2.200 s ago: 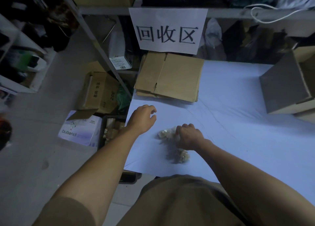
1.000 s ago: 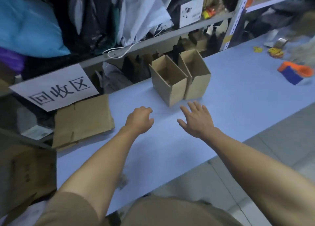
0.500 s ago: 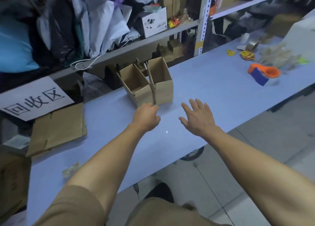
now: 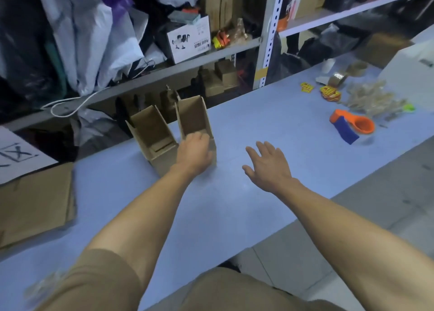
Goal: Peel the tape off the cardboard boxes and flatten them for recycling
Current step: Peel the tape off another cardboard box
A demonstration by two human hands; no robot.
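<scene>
From the head camera, two small open cardboard boxes stood side by side near the back edge of the blue bench (image 4: 270,113), just in front of the shelf, with their open tops tipped toward the camera. The left hand (image 4: 193,152) rested on the near rim of the right-hand box (image 4: 195,120). Its fingers (image 4: 199,137) curled over that edge, apparently taking hold, though the back of the hand hid whether they had closed on the cardboard. That placement suggested this box was next to be pulled forward for stripping. The right hand (image 4: 267,167) hovered empty above the bare bench just right of the boxes, its fingers (image 4: 263,147) spread and touching nothing, probably ready to steady the box or catch its far side. The left-hand box (image 4: 150,134) leaned slightly away from its neighbour and was not being handled. Both were plain brown corrugated card, flaps up and interiors empty, with a loose flap lying in the bottom of the left one; any tape on them was too blurred to make out. A stack of flattened cardboard (image 4: 35,205) lay at the left end of the bench, below a paper sign, presumably the pile for finished boxes. Far to the right, well apart, sat an orange and blue tape dispenser (image 4: 352,125) beside a heap of crumpled tape (image 4: 373,99).
</scene>
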